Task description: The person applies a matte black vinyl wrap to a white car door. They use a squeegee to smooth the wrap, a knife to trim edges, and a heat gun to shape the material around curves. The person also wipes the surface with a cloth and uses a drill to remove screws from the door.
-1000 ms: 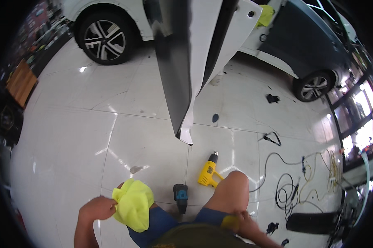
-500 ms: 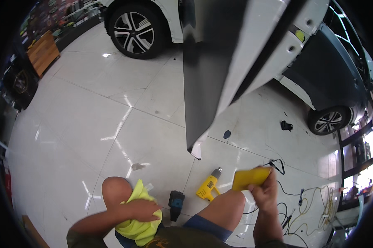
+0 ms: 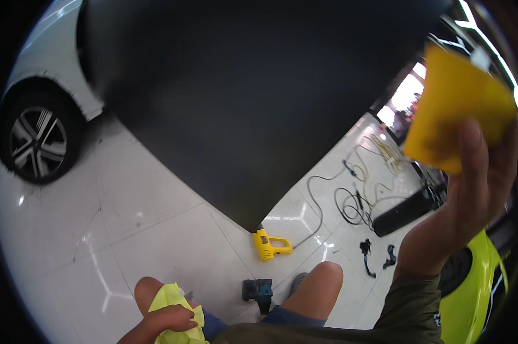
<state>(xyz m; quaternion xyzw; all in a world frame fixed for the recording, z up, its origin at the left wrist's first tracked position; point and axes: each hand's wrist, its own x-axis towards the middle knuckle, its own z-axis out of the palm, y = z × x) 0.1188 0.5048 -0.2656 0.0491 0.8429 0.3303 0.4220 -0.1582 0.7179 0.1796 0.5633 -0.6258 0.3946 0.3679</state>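
Observation:
My right hand point(image 3: 485, 166) is raised at the upper right, thumb and fingers closed on a flat yellow squeegee point(image 3: 445, 100), which is blurred. Low at the left, my left hand point(image 3: 172, 318) rests on my knee, fingers curled on a lime-yellow cloth point(image 3: 168, 295). A large dark grey car door panel point(image 3: 247, 114) fills the upper middle, narrowing to a corner that points down toward me. The squeegee appears to the right of this panel; whether they touch I cannot tell.
A yellow heat gun point(image 3: 265, 246) lies below the panel's corner, its cable running right. Between my knees sits a blue-black cordless tool point(image 3: 258, 291). A car wheel point(image 3: 38, 140) stands left. Rightward are tangled cables point(image 3: 353, 209), a black cylinder point(image 3: 405, 211) and a lime-green car point(image 3: 471, 295).
My view has turned, and the door panel now looms much larger. My right hand has risen from beside my knee to the upper right with the squeegee. The left keeps the cloth.

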